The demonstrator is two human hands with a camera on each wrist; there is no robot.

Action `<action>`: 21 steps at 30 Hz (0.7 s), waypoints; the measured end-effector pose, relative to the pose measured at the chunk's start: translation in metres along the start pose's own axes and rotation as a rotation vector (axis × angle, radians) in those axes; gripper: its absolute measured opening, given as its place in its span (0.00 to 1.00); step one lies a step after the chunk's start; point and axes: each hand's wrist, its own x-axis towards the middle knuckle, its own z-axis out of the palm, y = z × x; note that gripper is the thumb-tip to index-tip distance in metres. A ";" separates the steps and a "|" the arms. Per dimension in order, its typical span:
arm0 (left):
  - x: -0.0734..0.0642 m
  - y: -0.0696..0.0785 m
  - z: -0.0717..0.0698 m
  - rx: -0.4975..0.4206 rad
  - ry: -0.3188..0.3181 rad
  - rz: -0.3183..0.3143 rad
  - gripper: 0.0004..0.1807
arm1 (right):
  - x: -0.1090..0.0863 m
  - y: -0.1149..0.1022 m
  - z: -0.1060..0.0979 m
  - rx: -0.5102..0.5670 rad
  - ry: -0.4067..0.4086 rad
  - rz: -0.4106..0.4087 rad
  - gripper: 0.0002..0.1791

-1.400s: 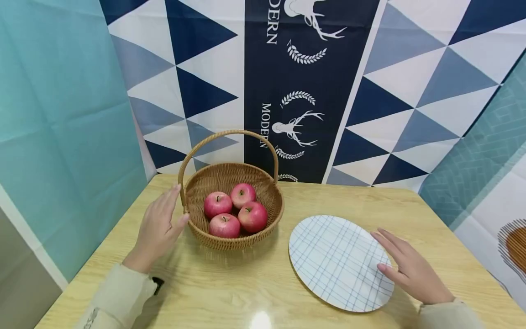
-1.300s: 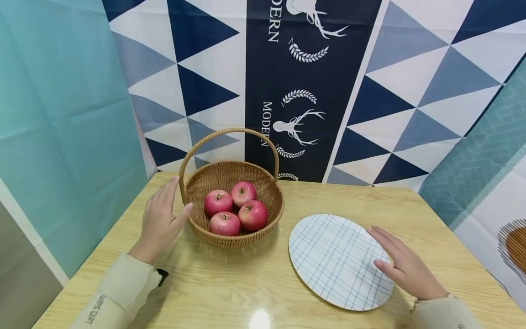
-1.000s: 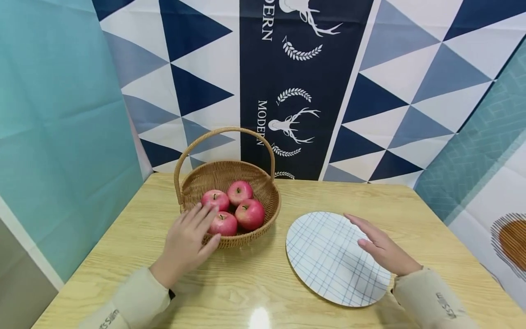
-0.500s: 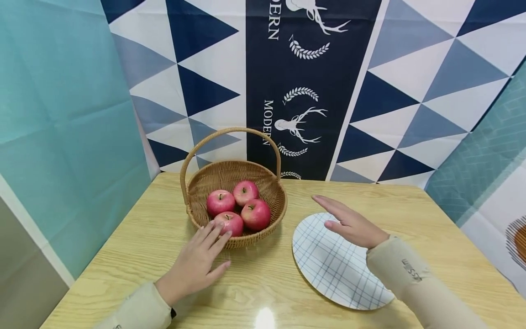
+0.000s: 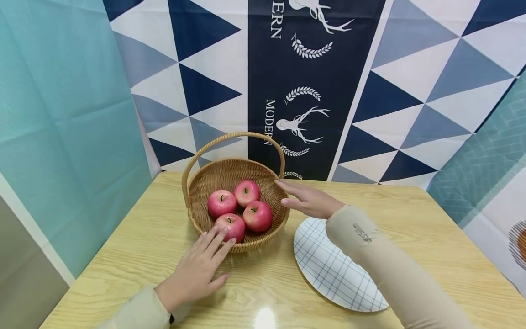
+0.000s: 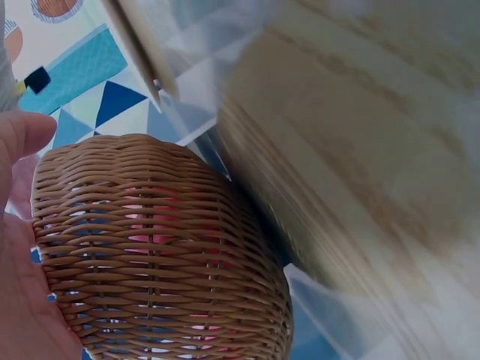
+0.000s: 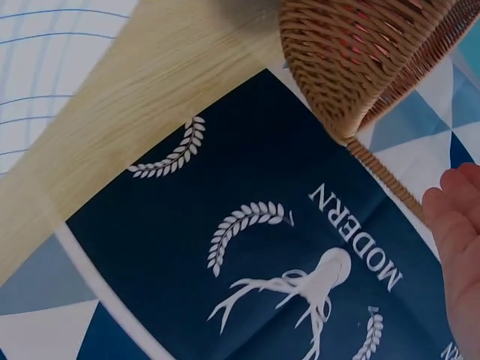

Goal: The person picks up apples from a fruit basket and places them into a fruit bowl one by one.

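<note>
I see the wicker basket [image 5: 230,170] standing on the surface [image 5: 246,285], left of the checked plate [image 5: 334,274]; its curved wall likely keeps the four apples [image 5: 257,216] huddled. The left hand [image 5: 197,273] lies at the front rim, fingers straight, slightly spread. The right hand [image 5: 309,201] meets the right rim sideways, fingers together, thumb apart; contact I cannot confirm.

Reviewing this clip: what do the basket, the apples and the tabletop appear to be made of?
Basket: probably wicker or rattan, with a slight sheen; brown strands weave over and under.
Apples: smooth, shiny, pinkish-red skins; real fruit or plastic models, I can't tell.
Tabletop: wood or wood-look laminate, glossy; pale grain and a bright light reflection show.
</note>
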 end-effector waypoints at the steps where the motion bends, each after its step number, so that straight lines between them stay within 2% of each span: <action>1: 0.000 0.000 0.000 -0.001 -0.004 0.000 0.41 | 0.006 -0.002 0.000 -0.007 -0.020 0.007 0.38; 11: -0.001 0.004 0.003 0.010 0.016 -0.015 0.42 | 0.057 -0.019 0.008 -0.193 -0.266 0.096 0.38; 16: 0.000 0.009 0.003 0.030 0.026 -0.060 0.41 | 0.071 -0.022 0.013 -0.230 -0.301 0.108 0.38; 21: 0.001 0.011 0.003 0.063 0.008 -0.059 0.44 | 0.079 -0.025 0.019 -0.263 -0.323 0.119 0.36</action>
